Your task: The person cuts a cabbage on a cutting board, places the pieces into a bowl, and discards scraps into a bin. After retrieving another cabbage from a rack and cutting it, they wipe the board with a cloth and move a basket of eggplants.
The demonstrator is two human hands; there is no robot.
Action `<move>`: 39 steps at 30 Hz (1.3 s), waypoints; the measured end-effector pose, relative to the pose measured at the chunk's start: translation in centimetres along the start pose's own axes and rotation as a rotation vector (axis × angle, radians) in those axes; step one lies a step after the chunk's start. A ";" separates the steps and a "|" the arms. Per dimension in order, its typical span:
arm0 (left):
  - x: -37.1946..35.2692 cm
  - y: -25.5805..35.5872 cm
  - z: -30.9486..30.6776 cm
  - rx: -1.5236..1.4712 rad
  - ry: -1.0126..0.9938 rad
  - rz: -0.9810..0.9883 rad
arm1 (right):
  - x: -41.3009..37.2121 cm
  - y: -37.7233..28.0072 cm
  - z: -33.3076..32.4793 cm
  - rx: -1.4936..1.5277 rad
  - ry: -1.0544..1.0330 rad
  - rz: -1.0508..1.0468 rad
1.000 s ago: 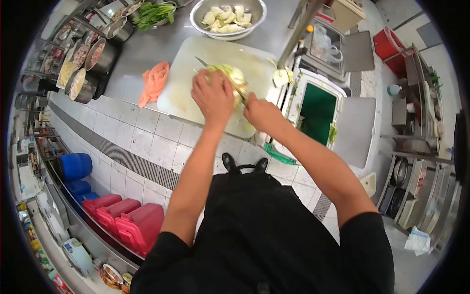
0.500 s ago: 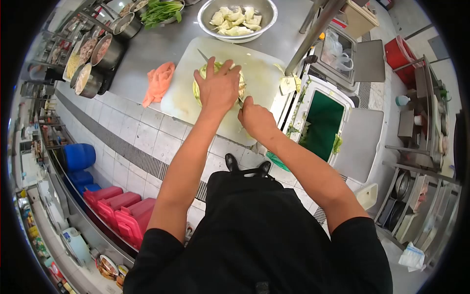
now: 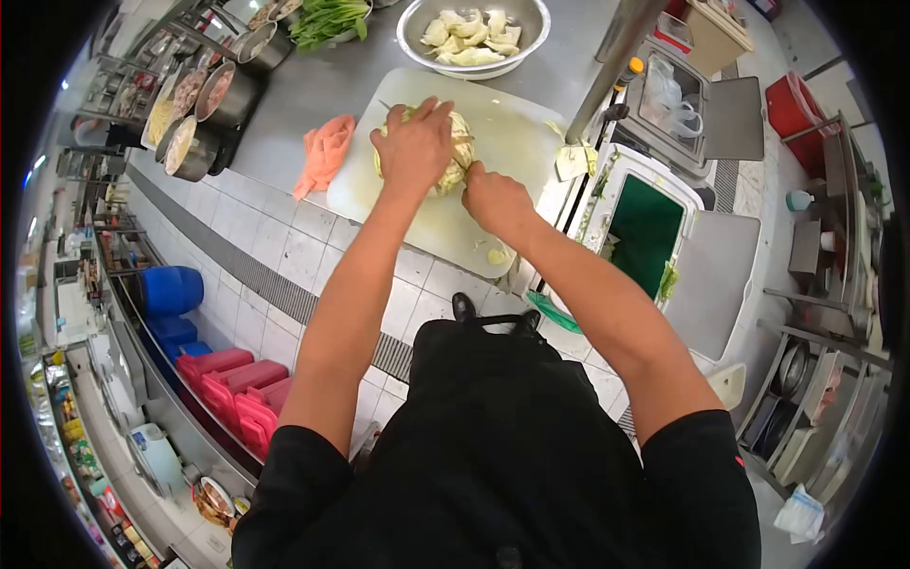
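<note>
My left hand [image 3: 414, 147] spread over cabbage [image 3: 458, 159] on board [image 3: 517, 142], right hand [image 3: 495, 197] fisted round knife [image 3: 465, 167], blade mostly hidden.

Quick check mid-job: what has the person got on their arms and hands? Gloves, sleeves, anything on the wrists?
The left hand and right hand are bare, with no gloves. No watch or band shows on either wrist. The forearms are uncovered. The short black sleeves of a black top end above the elbows. Rings are too small to tell.
</note>
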State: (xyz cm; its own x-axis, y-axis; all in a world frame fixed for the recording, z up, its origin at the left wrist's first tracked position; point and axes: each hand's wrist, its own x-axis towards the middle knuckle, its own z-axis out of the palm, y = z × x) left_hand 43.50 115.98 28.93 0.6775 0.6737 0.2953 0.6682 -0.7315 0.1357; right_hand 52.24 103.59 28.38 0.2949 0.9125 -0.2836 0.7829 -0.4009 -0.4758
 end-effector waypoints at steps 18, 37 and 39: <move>0.7 -1.0 -0.9 -0.230 -0.082 -0.159 | -1.1 -1.5 -2.2 -0.120 -0.062 -0.008; 0.0 -8.1 1.2 -0.299 0.251 -0.145 | 3.4 -1.4 5.4 -0.107 0.104 0.106; -1.4 -11.4 0.0 -0.935 0.064 -0.504 | 2.1 -1.3 4.7 -0.102 0.087 0.176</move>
State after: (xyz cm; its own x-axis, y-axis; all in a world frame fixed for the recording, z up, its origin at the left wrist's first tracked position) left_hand 34.97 123.37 26.98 0.3527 0.9345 0.0473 0.3471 -0.1776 0.9209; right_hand 49.24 105.65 24.47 0.4744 0.8345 -0.2801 0.7654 -0.5482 -0.3371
